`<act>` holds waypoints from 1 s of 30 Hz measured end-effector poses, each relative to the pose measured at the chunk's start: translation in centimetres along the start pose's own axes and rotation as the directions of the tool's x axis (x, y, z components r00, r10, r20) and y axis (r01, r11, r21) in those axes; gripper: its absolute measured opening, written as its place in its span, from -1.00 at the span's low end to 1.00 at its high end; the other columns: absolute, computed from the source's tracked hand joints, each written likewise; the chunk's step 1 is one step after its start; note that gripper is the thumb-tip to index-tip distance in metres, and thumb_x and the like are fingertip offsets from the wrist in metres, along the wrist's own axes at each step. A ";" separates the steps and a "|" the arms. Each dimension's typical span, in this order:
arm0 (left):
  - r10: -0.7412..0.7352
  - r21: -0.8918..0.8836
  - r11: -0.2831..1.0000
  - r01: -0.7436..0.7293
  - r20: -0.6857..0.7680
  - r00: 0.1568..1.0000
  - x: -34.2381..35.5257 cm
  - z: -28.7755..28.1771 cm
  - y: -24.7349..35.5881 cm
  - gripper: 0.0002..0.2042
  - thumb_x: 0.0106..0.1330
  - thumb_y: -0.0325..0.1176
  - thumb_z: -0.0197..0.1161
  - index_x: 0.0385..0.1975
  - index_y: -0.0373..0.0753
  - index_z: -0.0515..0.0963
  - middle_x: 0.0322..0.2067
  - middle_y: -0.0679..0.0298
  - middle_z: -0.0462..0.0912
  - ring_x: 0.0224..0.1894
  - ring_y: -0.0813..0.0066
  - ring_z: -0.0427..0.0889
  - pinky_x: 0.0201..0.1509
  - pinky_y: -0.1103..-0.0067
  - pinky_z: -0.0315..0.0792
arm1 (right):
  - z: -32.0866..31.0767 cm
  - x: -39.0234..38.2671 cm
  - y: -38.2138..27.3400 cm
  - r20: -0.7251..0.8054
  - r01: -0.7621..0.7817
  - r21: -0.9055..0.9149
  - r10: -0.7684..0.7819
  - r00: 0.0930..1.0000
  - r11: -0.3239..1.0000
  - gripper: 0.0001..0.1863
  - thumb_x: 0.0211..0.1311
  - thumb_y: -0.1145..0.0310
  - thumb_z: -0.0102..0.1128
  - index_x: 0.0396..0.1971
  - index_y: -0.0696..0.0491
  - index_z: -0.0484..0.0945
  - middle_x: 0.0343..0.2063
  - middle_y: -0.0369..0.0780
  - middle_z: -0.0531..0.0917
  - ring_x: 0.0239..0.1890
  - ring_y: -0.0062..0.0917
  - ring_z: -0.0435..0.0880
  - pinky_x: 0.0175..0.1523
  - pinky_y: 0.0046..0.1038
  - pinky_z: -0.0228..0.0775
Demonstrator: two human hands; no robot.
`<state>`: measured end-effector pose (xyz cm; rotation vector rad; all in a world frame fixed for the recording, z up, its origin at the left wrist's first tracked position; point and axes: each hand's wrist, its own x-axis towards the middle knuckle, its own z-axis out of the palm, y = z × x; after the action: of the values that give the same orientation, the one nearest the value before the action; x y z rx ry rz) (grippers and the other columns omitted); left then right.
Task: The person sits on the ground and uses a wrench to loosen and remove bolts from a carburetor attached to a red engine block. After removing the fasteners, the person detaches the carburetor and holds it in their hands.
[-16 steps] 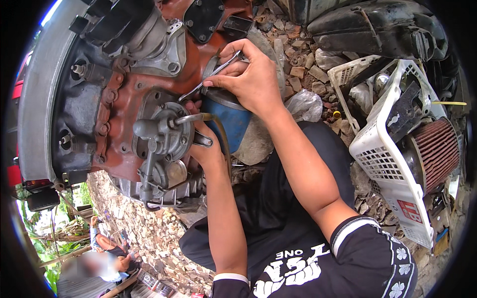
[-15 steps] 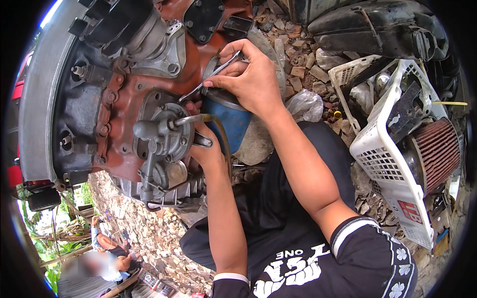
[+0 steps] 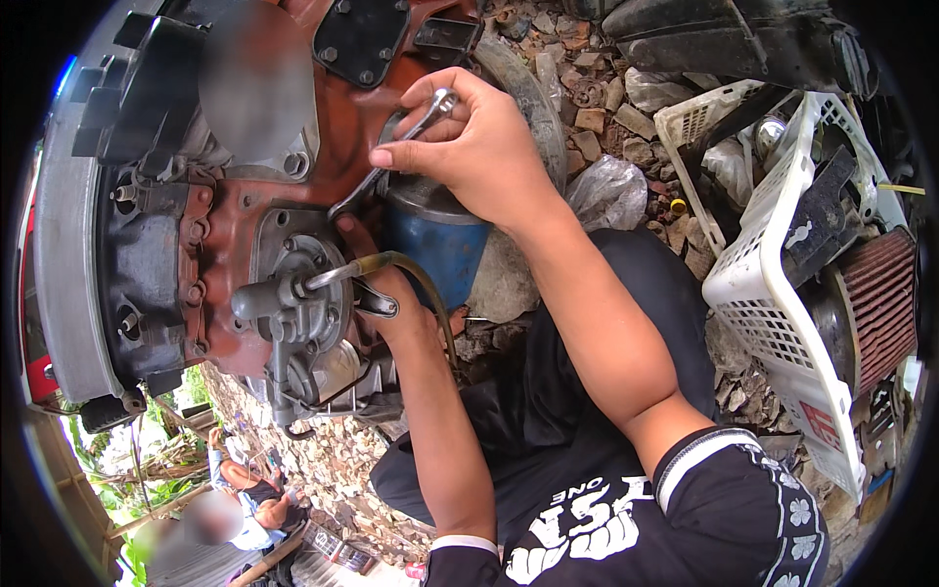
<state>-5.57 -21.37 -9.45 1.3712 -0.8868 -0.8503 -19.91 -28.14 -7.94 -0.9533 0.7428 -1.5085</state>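
Observation:
My right hand [image 3: 484, 147] is closed around a metal wrench [image 3: 364, 186], whose ring end sticks up past the fingers. The wrench's lower end meets the edge of the flange behind a grey metal pump [image 3: 323, 289] mounted on the red-brown engine block [image 3: 357, 122]. My left hand [image 3: 399, 305] reaches in beside the pump, one finger stretched toward the wrench's lower end. Its other fingers are mostly hidden behind the pump and a small metal lever [image 3: 380, 301]. A hose [image 3: 421, 279] curves from the pump in front of my left hand.
A blue cylinder [image 3: 440, 256] stands beyond my hands. To the right, a white plastic basket [image 3: 758, 284] holds a pleated reddish filter [image 3: 880, 313] and other parts. Broken stones [image 3: 592, 117] and a clear plastic bag [image 3: 606, 196] lie on the ground. Another person [image 3: 254, 479] sits at lower left.
The view has shifted, so the engine sits farther left. The wrench in my right hand has turned a little, its upper end tilting more upright. My left hand stays beside the pump.

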 end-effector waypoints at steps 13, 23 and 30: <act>0.036 -0.092 0.995 -0.049 -0.132 0.991 -0.4 0.3 -0.8 -0.53 0.61 0.00 0.03 0.01 -0.39 0.53 -0.05 0.15 0.64 -0.04 0.39 0.59 0.12 0.45 0.44 | 0.5 0.1 -1.1 0.170 -0.044 0.114 0.024 0.985 0.993 -0.69 0.24 0.47 0.47 -0.26 0.15 0.43 -0.45 -0.24 0.72 -0.42 -0.71 0.66 -0.28 -0.61 0.54; 0.456 0.289 0.866 -0.408 -0.119 0.882 1.2 -2.2 -5.3 -0.63 0.62 -0.14 0.05 -0.06 -0.41 0.56 -0.18 0.17 0.69 -0.19 0.47 0.61 -0.06 0.52 0.50 | 1.6 0.2 -1.0 0.251 -0.100 0.176 0.053 0.966 0.979 -0.73 0.31 0.50 0.39 -0.18 0.12 0.41 -0.29 -0.27 0.66 -0.30 -0.66 0.68 -0.16 -0.55 0.58; 0.597 0.666 0.637 -0.387 -0.108 0.795 0.9 -1.7 -4.2 -0.77 0.52 -0.40 0.10 -0.08 -0.41 0.63 -0.13 0.12 0.73 -0.10 0.33 0.65 0.06 0.39 0.49 | 2.3 -0.2 -2.0 0.191 0.001 0.060 -0.013 0.982 0.998 -0.75 0.29 0.51 0.41 -0.17 0.12 0.47 -0.34 -0.31 0.68 -0.30 -0.73 0.66 -0.17 -0.60 0.53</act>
<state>-3.60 -21.57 -13.60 1.6305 -1.2678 0.1440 -18.83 -27.53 -5.19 -1.0399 0.5545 -1.4142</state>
